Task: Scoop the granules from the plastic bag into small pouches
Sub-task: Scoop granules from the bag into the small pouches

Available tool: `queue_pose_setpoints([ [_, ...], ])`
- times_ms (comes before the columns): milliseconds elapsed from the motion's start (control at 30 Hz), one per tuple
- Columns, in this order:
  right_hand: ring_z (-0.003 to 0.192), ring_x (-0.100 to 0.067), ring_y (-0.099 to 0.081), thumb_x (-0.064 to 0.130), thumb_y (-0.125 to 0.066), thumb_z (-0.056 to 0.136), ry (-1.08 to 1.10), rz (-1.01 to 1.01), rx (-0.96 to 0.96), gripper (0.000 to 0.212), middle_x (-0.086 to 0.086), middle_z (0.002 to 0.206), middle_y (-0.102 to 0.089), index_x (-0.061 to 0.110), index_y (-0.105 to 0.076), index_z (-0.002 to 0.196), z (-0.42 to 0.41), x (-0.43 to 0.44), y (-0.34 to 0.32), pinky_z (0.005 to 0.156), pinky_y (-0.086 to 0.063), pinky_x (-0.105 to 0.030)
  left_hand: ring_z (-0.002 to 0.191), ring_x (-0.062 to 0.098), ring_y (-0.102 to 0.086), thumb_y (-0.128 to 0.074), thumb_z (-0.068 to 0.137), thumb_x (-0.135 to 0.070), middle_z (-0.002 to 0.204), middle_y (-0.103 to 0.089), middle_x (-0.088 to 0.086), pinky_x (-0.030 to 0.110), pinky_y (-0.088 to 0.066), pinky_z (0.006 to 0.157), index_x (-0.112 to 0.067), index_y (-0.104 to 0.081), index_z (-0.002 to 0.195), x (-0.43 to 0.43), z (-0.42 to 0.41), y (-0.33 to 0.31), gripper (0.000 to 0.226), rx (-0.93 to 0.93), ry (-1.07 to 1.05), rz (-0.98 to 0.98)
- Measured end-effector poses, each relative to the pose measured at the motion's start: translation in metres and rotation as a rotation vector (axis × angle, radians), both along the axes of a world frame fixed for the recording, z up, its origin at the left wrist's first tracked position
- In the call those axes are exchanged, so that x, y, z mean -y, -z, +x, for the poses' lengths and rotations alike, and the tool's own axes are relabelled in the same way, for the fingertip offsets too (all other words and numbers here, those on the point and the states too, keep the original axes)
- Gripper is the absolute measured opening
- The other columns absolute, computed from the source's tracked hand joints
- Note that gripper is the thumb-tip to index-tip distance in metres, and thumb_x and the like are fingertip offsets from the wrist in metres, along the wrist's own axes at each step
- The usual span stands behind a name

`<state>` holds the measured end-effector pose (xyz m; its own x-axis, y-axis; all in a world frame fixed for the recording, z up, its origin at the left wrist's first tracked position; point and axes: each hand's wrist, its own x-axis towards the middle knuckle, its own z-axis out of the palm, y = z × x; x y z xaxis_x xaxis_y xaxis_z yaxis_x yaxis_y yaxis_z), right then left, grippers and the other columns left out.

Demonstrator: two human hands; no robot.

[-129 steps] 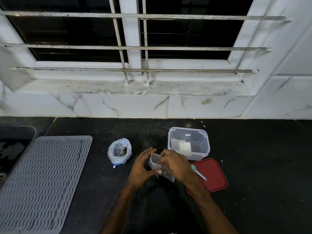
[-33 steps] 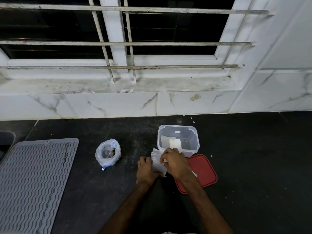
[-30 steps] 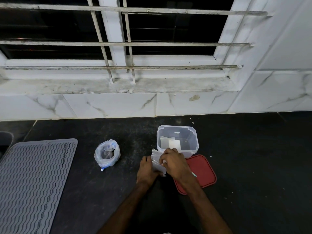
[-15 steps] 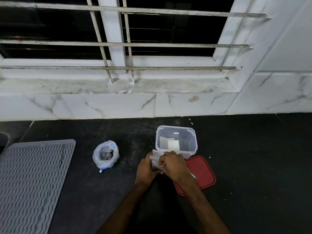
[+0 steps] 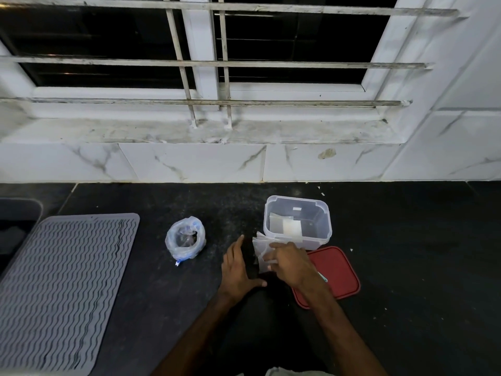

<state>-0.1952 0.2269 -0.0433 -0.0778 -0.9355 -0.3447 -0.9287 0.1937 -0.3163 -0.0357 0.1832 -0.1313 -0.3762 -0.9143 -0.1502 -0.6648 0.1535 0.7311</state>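
right hand [image 5: 290, 263] pinches the small pouches [image 5: 260, 251] beside the clear container [image 5: 324, 229] (its red lid [image 5: 341, 272] lies nearby). left hand [image 5: 237, 267] lies flat on the tabletop [image 5: 406, 267], fingers straight; plastic bag [image 5: 185, 238] stands further left.

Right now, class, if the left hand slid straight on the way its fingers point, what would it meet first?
Likely the tiled wall: the left hand points away over bare counter, between the plastic bag and the pouches. The pouches lie close beside that line, so depth leaves some doubt.
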Motion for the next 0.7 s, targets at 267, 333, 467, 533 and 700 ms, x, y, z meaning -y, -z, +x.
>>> queue_pose_setpoints([
  [267,0.113,-0.03,-0.057,0.021,-0.056,0.092,-0.055,-0.019,-0.04,0.027,-0.007,0.12,-0.063,0.017,-0.065,0.118,0.006,0.002,-0.007,0.095,-0.047,-0.043,0.137,0.013,-0.024,-0.089,0.057,-0.037,0.151,-0.025,-0.004,0.023,-0.017,0.111,-0.028,-0.02,0.15,-0.02,-0.007,-0.008,0.116,-0.059,-0.04,-0.038],
  [333,0.109,-0.03,-0.06,0.016,-0.053,0.093,-0.061,-0.051,-0.038,0.025,-0.008,0.114,-0.066,0.016,-0.067,0.114,0.004,0.0,-0.007,0.093,-0.049,-0.043,0.136,0.014,-0.026,-0.089,0.057,-0.037,0.148,-0.027,-0.003,0.025,-0.021,0.111,-0.027,-0.022,0.149,-0.022,-0.007,-0.006,0.114,-0.06,-0.046,-0.022],
  [467,0.115,-0.025,-0.058,0.019,-0.057,0.093,-0.059,-0.027,-0.02,0.032,-0.002,0.124,-0.064,0.024,-0.064,0.124,0.002,0.002,-0.011,0.1,-0.046,-0.037,0.133,0.014,-0.028,-0.089,0.058,-0.035,0.146,-0.029,-0.002,0.026,-0.025,0.11,-0.024,-0.023,0.15,-0.023,-0.002,-0.006,0.113,-0.036,-0.05,-0.007],
  [533,0.112,-0.018,-0.061,0.02,-0.062,0.091,-0.03,-0.112,0.025,0.032,0.003,0.123,-0.066,0.028,-0.066,0.122,-0.002,-0.001,-0.011,0.098,-0.047,-0.03,0.132,0.014,-0.029,-0.09,0.058,-0.034,0.145,-0.029,-0.002,0.027,-0.025,0.111,-0.024,-0.022,0.149,-0.024,0.0,-0.007,0.114,-0.022,-0.057,-0.004],
  [700,0.085,0.0,-0.065,0.025,-0.068,0.088,0.165,-0.326,0.264,0.012,0.014,0.097,-0.071,0.029,-0.073,0.098,-0.028,-0.01,-0.011,0.077,-0.053,-0.024,0.13,0.013,-0.03,-0.088,0.057,-0.042,0.142,-0.03,-0.005,0.031,-0.029,0.112,-0.026,-0.022,0.149,-0.027,0.011,-0.01,0.114,-0.027,-0.052,-0.025],
])
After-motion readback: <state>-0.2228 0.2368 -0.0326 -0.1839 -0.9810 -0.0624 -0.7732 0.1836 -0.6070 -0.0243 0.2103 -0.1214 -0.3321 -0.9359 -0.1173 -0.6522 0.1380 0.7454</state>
